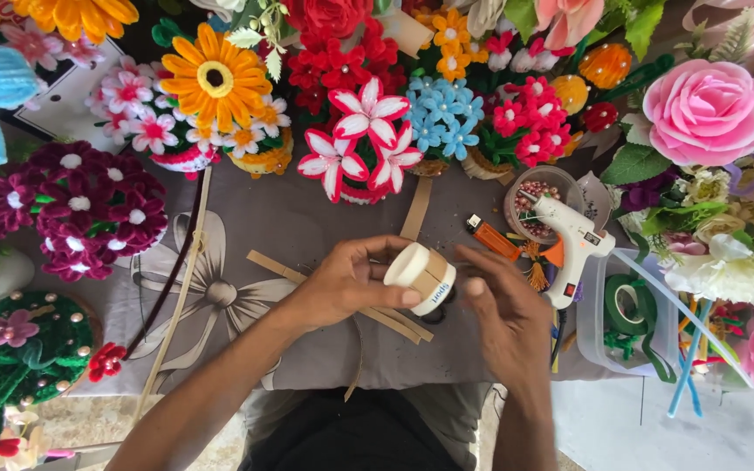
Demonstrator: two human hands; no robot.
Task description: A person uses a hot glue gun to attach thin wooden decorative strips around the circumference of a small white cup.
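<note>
Grey cloth [307, 218], tape roll [421, 275] between fingers [394, 296].

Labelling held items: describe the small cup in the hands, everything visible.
The small cup is a cream-white cylinder, plastic or paper by its look, with a tan band wrapped around its body. It lies tipped on its side above the grey cloth, its pale end toward the left. The left hand grips it with thumb below and fingers above; the right hand touches the banded end. Whether it holds anything cannot be told.

Open grey cloth [263, 227] left of hands; handmade pipe-cleaner flower bunches [342, 113] wall off far edge; white glue gun [569, 240] and clear plastic tub [599, 336] block right.
</note>
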